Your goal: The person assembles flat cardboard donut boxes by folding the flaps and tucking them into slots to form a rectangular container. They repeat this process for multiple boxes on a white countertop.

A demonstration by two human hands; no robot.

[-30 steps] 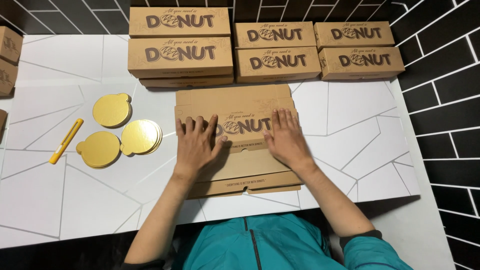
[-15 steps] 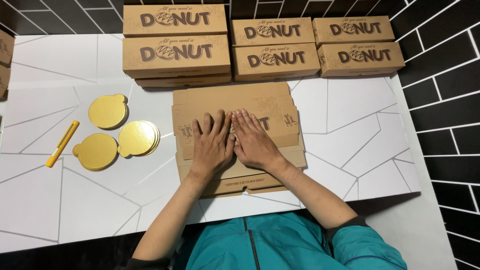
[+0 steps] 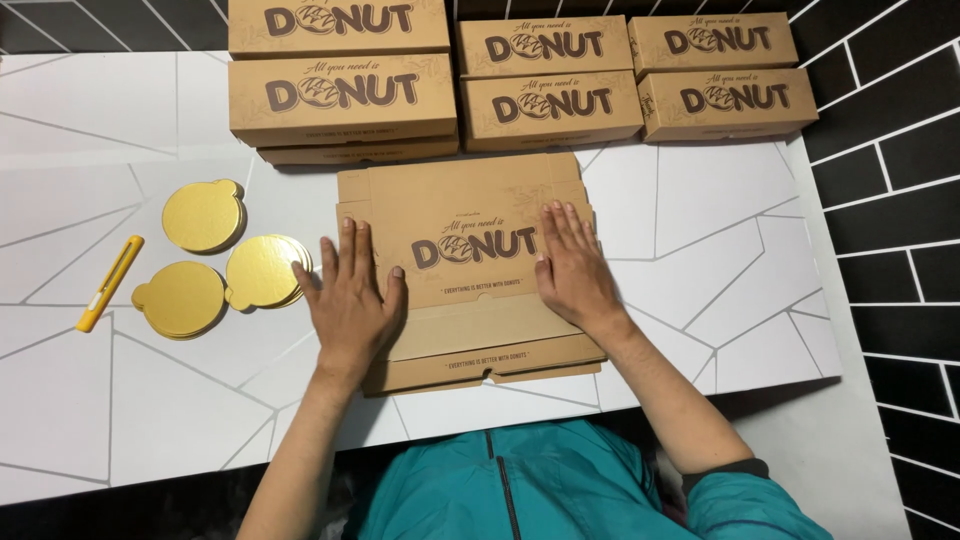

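A flat, unfolded brown cardboard box (image 3: 468, 205) with dark printed lettering lies on the white table (image 3: 700, 260) in front of me. My left hand (image 3: 350, 300) rests palm down on the box's left edge, fingers spread, partly over the table. My right hand (image 3: 572, 268) presses flat on the box's right side, fingers pointing away from me. Neither hand grips anything. A front flap of the box (image 3: 490, 365) sticks out towards me between my forearms.
Several assembled brown boxes (image 3: 340, 95) stand stacked along the table's far edge. Three stacks of gold round cake boards (image 3: 205, 215) lie left of the flat box. A yellow utility knife (image 3: 108, 283) lies further left. Black brick wall borders the right side.
My hands were together at the middle of the flat box; they have slid apart to its left and right sides. The box has stayed in place.
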